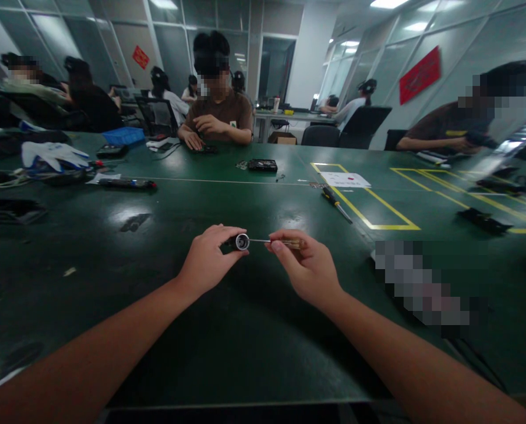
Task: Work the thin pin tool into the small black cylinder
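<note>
My left hand (209, 257) grips a dark cylindrical part with a round silvery open end (242, 242), which faces me. Most of its body is hidden behind my fingers, so I cannot tell its exact kind. In my right hand (309, 265) is a small screwdriver (293, 243) with a clear amber handle. Its thin metal shaft points left, and the tip lies at the right side of the silvery end; whether it touches is too small to tell. Both hands are over the green table (227, 353), close together.
A larger black and yellow screwdriver (337, 204) lies ahead to the right, by a white paper (346, 179) and yellow tape outlines. A black case (263, 165) is straight ahead. White gloves (53, 156) and a blue basket (123, 136) are at left. A person (216, 112) works across the table.
</note>
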`<state>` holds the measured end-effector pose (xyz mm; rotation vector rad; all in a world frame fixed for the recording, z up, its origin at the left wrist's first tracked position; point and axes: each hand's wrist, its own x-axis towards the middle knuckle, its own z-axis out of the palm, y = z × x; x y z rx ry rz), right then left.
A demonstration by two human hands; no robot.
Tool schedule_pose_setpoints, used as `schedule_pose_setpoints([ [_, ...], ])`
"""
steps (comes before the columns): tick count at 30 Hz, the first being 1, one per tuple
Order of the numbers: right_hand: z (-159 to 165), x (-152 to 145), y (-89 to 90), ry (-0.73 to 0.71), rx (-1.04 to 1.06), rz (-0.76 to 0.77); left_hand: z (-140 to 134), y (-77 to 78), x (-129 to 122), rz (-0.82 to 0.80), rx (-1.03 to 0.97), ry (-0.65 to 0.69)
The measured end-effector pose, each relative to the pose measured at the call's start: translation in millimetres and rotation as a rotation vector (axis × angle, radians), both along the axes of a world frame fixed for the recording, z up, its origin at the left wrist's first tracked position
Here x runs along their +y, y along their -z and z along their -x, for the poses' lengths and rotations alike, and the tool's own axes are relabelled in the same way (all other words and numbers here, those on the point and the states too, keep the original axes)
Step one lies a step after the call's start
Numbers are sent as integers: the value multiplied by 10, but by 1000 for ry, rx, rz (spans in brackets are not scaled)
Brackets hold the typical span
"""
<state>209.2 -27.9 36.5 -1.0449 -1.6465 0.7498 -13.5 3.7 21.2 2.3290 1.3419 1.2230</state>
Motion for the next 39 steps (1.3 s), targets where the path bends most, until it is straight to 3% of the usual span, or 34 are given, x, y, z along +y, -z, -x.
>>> schedule_pose_setpoints([
  [8,-7,-46,-96,69,-264,-196,-27,1,19,-37,6,29],
  [16,-23,-59,-110,85,-277,-241,-37,-12,10,23,-5,-2],
  [26,-6,-42,-128,-5,-343,-329,-35,-6,13,-3,-6,27],
  [29,-9,-9,-98,3,-223,-203,-31,7,18,-29,-1,44],
  [34,-27,107,-56,-24,179,98,-32,-3,20,-15,11,66],
  [39,-33,121,-41,-35,245,126,-36,-20,21,1,8,37],
])
